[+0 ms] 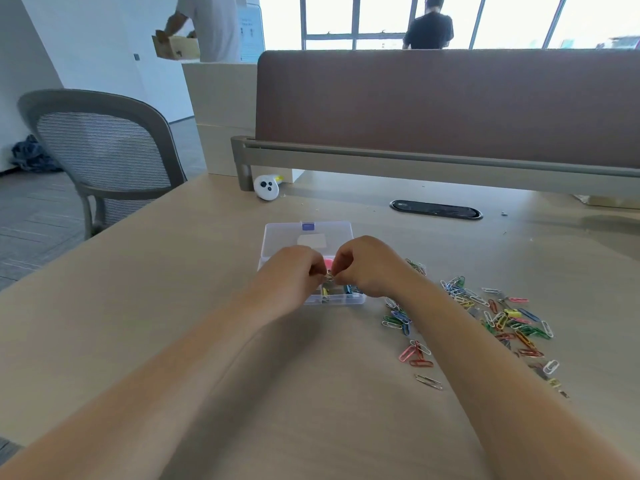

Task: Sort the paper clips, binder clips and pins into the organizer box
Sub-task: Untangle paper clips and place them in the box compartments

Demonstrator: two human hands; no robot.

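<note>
Pinching small metal item (328, 277) between left hand (294, 268) and right hand (369, 266), fingers of both curled, over open box (277, 237). Cannot tell its kind. Scattered clips (502, 313) on table (173, 306) right of box; a few coloured ones inside.

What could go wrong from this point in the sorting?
1. The left hand and right hand pinch a small metal piece above the organizer box; if it slips, it may land in the wrong compartment.
2. The right forearm crosses the loose paper clips; drawing it back could scatter them.
</note>
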